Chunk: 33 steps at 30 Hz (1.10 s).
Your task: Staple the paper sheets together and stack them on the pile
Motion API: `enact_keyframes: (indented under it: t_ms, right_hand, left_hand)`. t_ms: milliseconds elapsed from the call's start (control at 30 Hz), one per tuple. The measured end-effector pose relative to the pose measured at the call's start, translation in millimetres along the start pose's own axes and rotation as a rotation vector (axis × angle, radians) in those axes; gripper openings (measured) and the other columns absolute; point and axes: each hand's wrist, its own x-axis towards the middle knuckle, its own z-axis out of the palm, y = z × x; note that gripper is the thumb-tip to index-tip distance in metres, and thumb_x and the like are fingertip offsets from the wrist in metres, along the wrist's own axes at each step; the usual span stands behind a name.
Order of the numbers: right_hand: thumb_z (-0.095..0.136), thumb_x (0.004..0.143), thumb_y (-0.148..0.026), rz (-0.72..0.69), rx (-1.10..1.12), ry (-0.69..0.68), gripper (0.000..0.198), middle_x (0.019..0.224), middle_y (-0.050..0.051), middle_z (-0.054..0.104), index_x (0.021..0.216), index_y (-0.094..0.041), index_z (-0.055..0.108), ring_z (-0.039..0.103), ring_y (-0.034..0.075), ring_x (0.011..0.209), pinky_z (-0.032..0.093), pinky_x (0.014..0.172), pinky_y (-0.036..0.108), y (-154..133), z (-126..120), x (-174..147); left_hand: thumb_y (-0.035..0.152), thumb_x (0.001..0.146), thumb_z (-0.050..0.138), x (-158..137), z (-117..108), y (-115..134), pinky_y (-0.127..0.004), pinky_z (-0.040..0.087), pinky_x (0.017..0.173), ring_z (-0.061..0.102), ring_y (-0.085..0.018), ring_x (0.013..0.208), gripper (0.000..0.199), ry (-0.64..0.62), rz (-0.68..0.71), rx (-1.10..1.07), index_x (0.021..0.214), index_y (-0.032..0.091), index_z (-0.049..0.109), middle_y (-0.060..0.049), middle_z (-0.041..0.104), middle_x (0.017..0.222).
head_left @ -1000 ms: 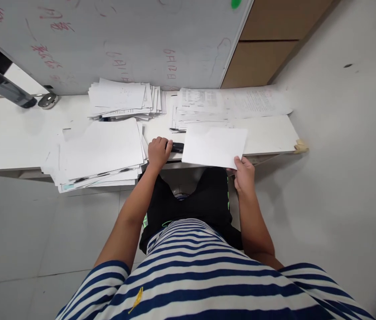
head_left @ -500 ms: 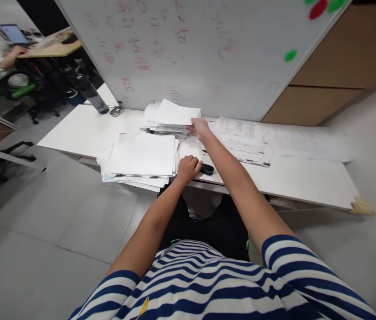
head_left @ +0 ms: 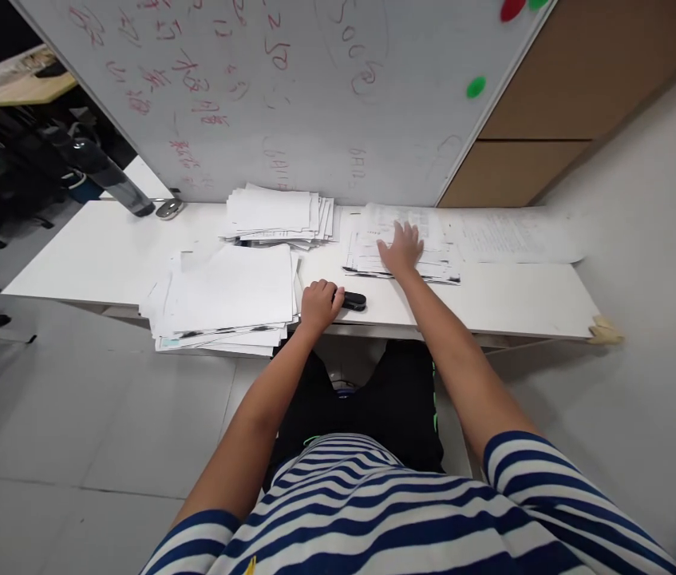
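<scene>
My left hand [head_left: 321, 305] is closed round the left end of a black stapler [head_left: 354, 301] lying at the desk's front edge. Fingers spread, my right hand [head_left: 402, 249] rests over a stack of printed sheets [head_left: 367, 251] and holds nothing. Left of my left hand, a large, uneven pile of white paper [head_left: 230, 287] overhangs the front edge. Behind it sits a second white paper stack [head_left: 271, 211], its sheets fanned at the right side.
A whiteboard [head_left: 314, 120] with red writing stands along the desk's back. At the left are a dark bottle [head_left: 111, 177] and a computer mouse [head_left: 170, 209]. A long printed sheet [head_left: 511, 235] lies to the right on the white desk [head_left: 529, 299].
My right hand has left the back paper stack and moved right onto the printed sheets, its fingers spreading. My left hand stays on the stapler. The view has shifted to the right.
</scene>
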Motion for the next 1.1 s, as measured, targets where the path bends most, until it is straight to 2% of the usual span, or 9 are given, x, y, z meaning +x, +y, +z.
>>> enact_keyframes:
  t_ms: [67,133,233,333,533,800,1000,1100]
  right_hand:
    - [0.058,0.088,-0.051,0.038,-0.059,-0.059,0.074,0.163,0.019,0.027,0.150,-0.017,0.038,0.018,0.038,0.151,0.012,0.115,0.069,13,-1,12]
    - [0.057,0.089,-0.056,0.019,-0.073,-0.126,0.072,0.160,0.020,0.034,0.146,-0.016,0.044,0.025,0.038,0.148,0.014,0.116,0.065,18,-1,19]
    - [0.053,0.093,-0.051,-0.062,-0.097,-0.141,0.057,0.143,0.023,0.054,0.135,-0.012,0.056,0.044,0.037,0.136,0.029,0.112,0.055,17,0,19]
    - [0.048,0.098,-0.043,-0.085,-0.159,-0.114,0.047,0.118,0.025,0.067,0.128,-0.008,0.059,0.060,0.036,0.115,0.040,0.100,0.049,9,-2,13]
    - [0.040,0.102,-0.035,-0.075,-0.244,-0.115,0.050,0.093,0.019,0.072,0.145,-0.010,0.043,0.067,0.032,0.093,0.044,0.088,0.044,7,-7,16]
    - [0.038,0.102,-0.045,0.000,-0.200,-0.072,0.058,0.099,0.020,0.070,0.147,-0.010,0.040,0.065,0.032,0.096,0.045,0.084,0.039,9,-13,13]
    - [0.037,0.102,-0.034,0.100,-0.280,-0.074,0.048,0.101,0.020,0.070,0.142,-0.008,0.042,0.067,0.031,0.095,0.046,0.082,0.038,-15,-9,10]
    - [0.038,0.102,-0.035,0.109,-0.285,-0.072,0.045,0.102,0.022,0.069,0.135,-0.007,0.049,0.067,0.033,0.096,0.047,0.083,0.041,-21,-9,11]
  left_hand:
    - [0.041,0.102,0.035,0,-1,1,-0.039,0.038,0.082,0.057,-0.026,0.096,0.036,-0.005,-0.003,-0.001,0.092,0.022,0.063,-0.011,0.065,0.095]
    - [0.041,0.103,0.035,-1,-1,1,-0.039,0.038,0.082,0.057,-0.026,0.097,0.036,-0.005,-0.001,-0.004,0.092,0.022,0.063,-0.011,0.065,0.096]
    - [0.041,0.103,0.035,-1,0,0,-0.039,0.037,0.082,0.057,-0.026,0.097,0.036,-0.003,-0.004,-0.007,0.093,0.022,0.063,-0.011,0.065,0.097]
    - [0.041,0.103,0.034,0,1,-1,-0.039,0.037,0.082,0.057,-0.026,0.098,0.036,-0.002,-0.010,-0.003,0.093,0.021,0.063,-0.011,0.066,0.097]
    - [0.041,0.103,0.034,0,1,0,-0.039,0.037,0.082,0.057,-0.026,0.097,0.036,-0.006,-0.013,0.012,0.093,0.021,0.063,-0.011,0.066,0.096]
    - [0.040,0.103,0.036,-1,3,-1,-0.038,0.036,0.079,0.056,-0.025,0.093,0.035,0.036,0.013,0.008,0.092,0.021,0.062,-0.010,0.066,0.093]
    - [0.039,0.102,0.040,0,5,-2,-0.038,0.035,0.077,0.056,-0.025,0.091,0.032,0.065,0.028,0.014,0.089,0.021,0.062,-0.010,0.065,0.090]
    - [0.038,0.102,0.040,0,5,-2,-0.038,0.034,0.076,0.056,-0.025,0.090,0.031,0.069,0.033,0.018,0.088,0.021,0.062,-0.010,0.064,0.089]
